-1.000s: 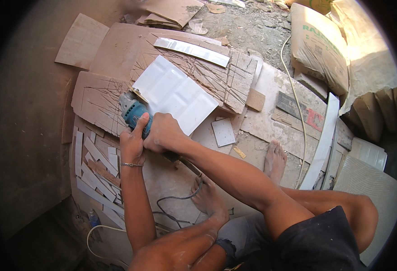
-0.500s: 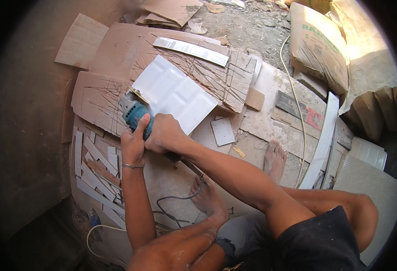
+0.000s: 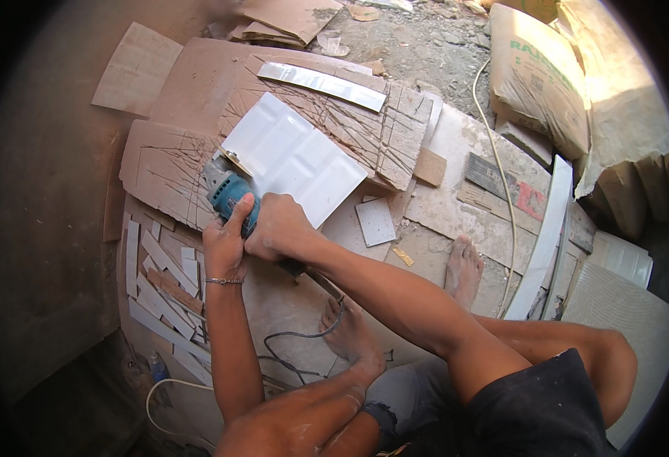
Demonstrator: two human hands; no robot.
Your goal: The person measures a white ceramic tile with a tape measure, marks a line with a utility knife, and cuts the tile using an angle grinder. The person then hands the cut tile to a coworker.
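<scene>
only a slight shift showed since a second ago: the angle grinder (image 3: 233,196) and both hands had slid a touch toward the person along the near-left edge of the white tile (image 3: 296,156), while the tile looked to have stayed put. through the head camera i saw the left hand (image 3: 225,242) curled closed around the underside of the grinder's teal body, its thumb laid up along the casing. the right hand (image 3: 277,222) was folded into a fist around the rear of the same tool, knuckles up; most of its fingertips were hidden from me. the tile lay patterned face up across a scored slab (image 3: 395,141), its left corner beside the grinder's disc (image 3: 234,161); i could not tell whether the disc touched it. beyond the tile, a glossy strip (image 3: 323,87) rested on the slab. a smaller tile piece (image 3: 376,222) lay just beside the near edge, and narrow offcuts (image 3: 165,263) were heaped left of the left forearm. behind the tool, a dark cord (image 3: 277,352) looped past a bare foot (image 3: 347,331).
</scene>
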